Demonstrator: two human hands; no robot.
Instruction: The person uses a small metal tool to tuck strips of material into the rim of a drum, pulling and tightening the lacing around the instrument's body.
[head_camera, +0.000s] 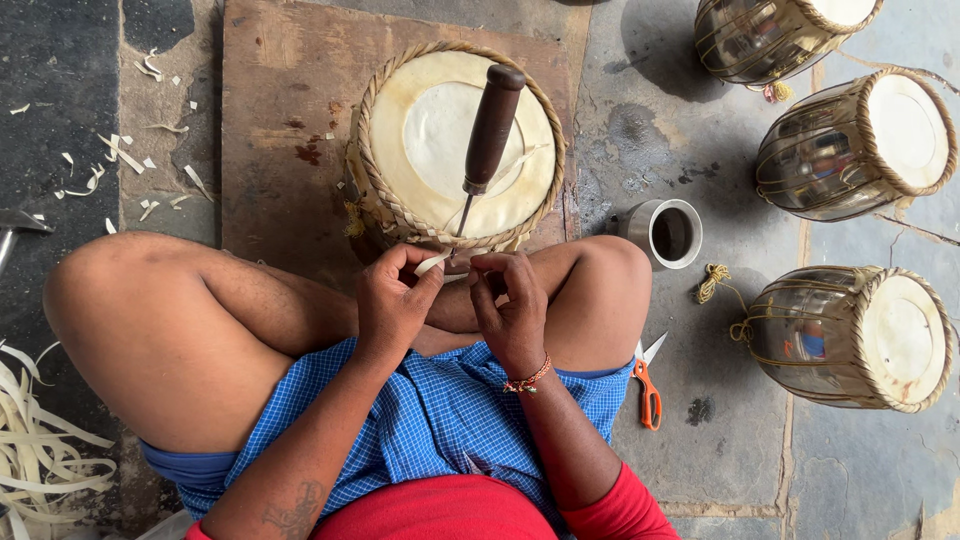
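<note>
Drum with a pale skin head and braided rim, standing upright on a wooden board between the seated person's knees. An awl-like tool with a dark wooden handle stands with its metal tip at the near rim of the drum, tilted and unsupported by either hand. Left hand and right hand meet just below the rim, both with fingertips pressed together, pinching a thin pale strip that runs between them.

Risks, as judged from this arrangement: the tool, held only by its wedged tip, may topple toward the hands or knees if the strip is tugged or the drum is jolted; its point may also scratch or pierce the skin head. A hard pull may snap the narrow strip or let it slip from the pinch. The metal cup of dark liquid, just beside the right knee, may be knocked over by a leg shift. Orange-handled scissors lie on the floor near the right thigh; three finished drums rest well apart at right.
</note>
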